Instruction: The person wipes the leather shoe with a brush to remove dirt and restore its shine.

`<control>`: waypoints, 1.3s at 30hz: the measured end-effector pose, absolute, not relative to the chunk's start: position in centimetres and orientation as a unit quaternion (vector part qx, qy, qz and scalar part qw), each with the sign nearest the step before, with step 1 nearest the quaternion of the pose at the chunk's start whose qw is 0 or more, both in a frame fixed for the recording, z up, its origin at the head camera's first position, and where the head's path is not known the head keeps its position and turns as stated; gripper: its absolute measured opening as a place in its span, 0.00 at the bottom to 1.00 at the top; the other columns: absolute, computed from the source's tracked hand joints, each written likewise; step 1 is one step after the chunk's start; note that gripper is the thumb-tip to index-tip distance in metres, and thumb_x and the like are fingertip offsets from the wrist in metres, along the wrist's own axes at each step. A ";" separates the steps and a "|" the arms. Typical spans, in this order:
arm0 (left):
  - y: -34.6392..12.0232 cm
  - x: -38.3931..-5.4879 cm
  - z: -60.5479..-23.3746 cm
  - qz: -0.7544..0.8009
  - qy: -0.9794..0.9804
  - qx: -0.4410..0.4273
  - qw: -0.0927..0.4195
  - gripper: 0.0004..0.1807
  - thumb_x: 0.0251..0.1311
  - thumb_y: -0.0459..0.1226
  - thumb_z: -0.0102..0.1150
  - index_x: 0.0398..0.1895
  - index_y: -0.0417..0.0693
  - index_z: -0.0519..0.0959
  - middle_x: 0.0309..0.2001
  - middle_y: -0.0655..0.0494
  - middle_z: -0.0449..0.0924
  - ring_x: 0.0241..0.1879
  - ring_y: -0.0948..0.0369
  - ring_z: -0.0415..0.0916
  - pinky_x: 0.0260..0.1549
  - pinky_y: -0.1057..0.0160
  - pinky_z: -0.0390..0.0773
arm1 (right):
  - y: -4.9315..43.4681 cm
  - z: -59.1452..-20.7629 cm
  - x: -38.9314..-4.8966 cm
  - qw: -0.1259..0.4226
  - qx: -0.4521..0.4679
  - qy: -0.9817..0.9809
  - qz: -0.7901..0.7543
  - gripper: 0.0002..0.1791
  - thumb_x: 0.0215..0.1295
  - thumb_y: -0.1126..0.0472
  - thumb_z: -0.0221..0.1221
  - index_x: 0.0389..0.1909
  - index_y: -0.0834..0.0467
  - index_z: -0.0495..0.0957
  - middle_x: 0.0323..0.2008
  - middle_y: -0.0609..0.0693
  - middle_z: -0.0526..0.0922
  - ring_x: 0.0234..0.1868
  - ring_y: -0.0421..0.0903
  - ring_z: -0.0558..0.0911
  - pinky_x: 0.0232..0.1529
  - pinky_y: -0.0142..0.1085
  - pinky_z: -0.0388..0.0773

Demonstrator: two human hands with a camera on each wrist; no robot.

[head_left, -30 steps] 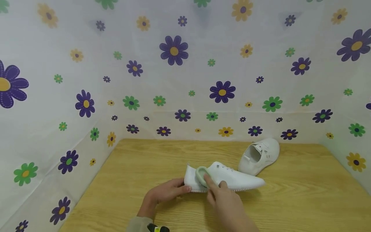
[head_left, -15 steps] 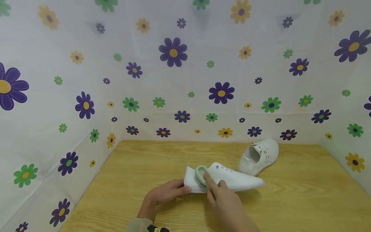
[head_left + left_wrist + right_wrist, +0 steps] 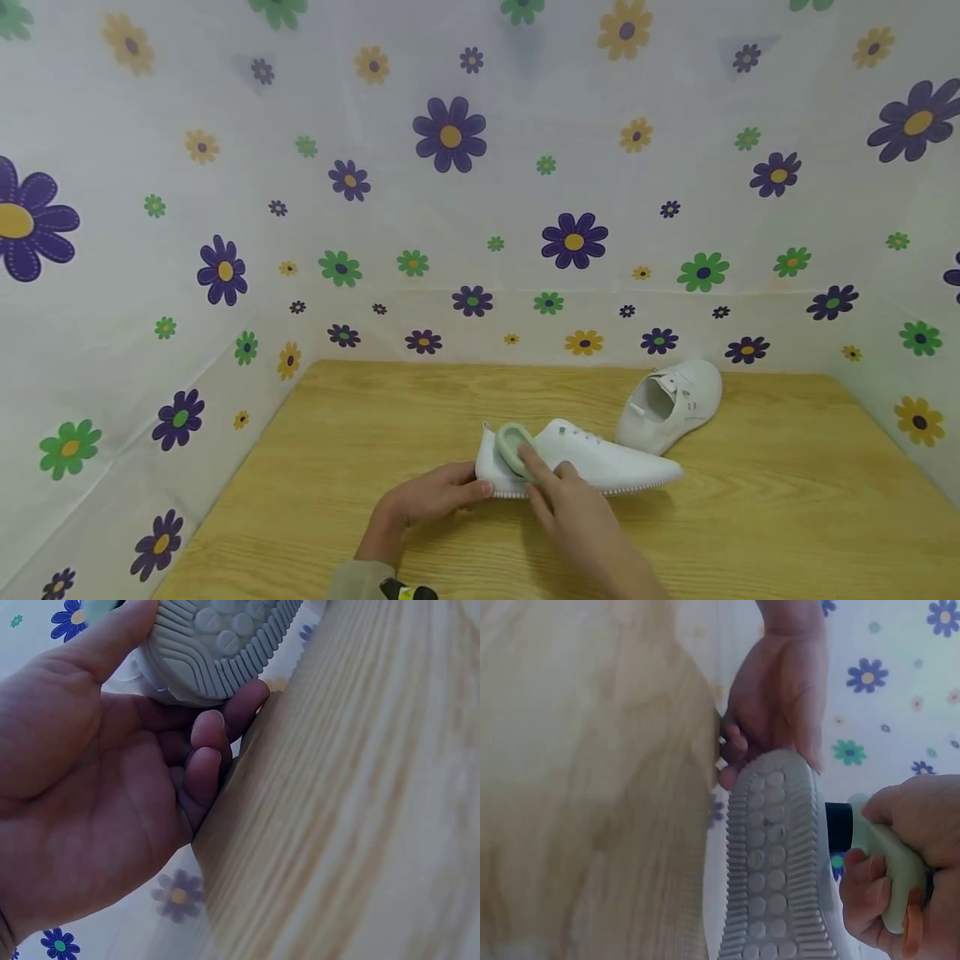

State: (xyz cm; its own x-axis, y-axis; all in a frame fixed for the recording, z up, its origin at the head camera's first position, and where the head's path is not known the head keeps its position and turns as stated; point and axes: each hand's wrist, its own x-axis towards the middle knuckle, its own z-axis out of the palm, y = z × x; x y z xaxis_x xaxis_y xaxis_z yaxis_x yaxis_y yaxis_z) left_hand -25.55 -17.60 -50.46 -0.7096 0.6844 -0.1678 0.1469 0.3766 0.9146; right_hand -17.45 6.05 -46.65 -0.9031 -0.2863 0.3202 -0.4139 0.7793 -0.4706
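Note:
A white lace-up shoe (image 3: pixel 618 468) lies on its side in the head view, toe to the right, its ridged sole (image 3: pixel 769 855) facing the person. My left hand (image 3: pixel 431 502) grips it by the heel, thumb on the near edge and fingers behind. In the left wrist view, the fingers (image 3: pixel 206 761) curl under the heel end of the sole. My right hand (image 3: pixel 581 525) holds a pale green brush (image 3: pixel 504 446) against the upper side near the heel, index finger along its back. Dark bristles (image 3: pixel 839 826) meet the shoe's side in the right wrist view.
A second white shoe (image 3: pixel 697 396) stands behind the first at the right, its opening toward the person. Both rest on a wood-grain table (image 3: pixel 360 417). Flower-patterned sheeting (image 3: pixel 450 217) hangs along the back and both sides.
My right hand and the brush have shifted slightly left and up along the shoe's side toward the heel. My left hand and both shoes stay where they were.

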 end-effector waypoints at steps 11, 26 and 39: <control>-17.7 -25.2 -50.5 0.504 0.775 0.258 0.281 0.28 0.74 0.52 0.48 0.68 0.45 0.69 0.58 0.53 0.77 0.54 0.59 0.73 0.54 0.58 0.74 | 6.9 -45.5 -17.0 0.105 0.190 -0.942 0.255 0.25 0.68 0.59 0.61 0.66 0.46 0.75 0.24 0.48 0.71 0.18 0.40 0.63 0.20 0.33 0.65; -17.2 -25.3 -50.9 0.489 0.785 0.263 0.274 0.30 0.74 0.54 0.47 0.70 0.46 0.68 0.59 0.55 0.76 0.55 0.61 0.73 0.55 0.60 0.72 | 6.4 -46.5 -17.1 0.135 0.183 -0.942 0.246 0.25 0.68 0.59 0.60 0.65 0.45 0.76 0.23 0.46 0.71 0.16 0.37 0.62 0.19 0.31 0.64; -17.2 -25.6 -50.5 0.481 0.790 0.269 0.269 0.29 0.75 0.53 0.45 0.67 0.42 0.68 0.53 0.53 0.77 0.49 0.60 0.73 0.51 0.61 0.73 | 6.4 -46.3 -17.2 0.153 0.196 -0.935 0.252 0.24 0.66 0.60 0.63 0.63 0.46 0.78 0.23 0.46 0.71 0.16 0.36 0.61 0.19 0.30 0.65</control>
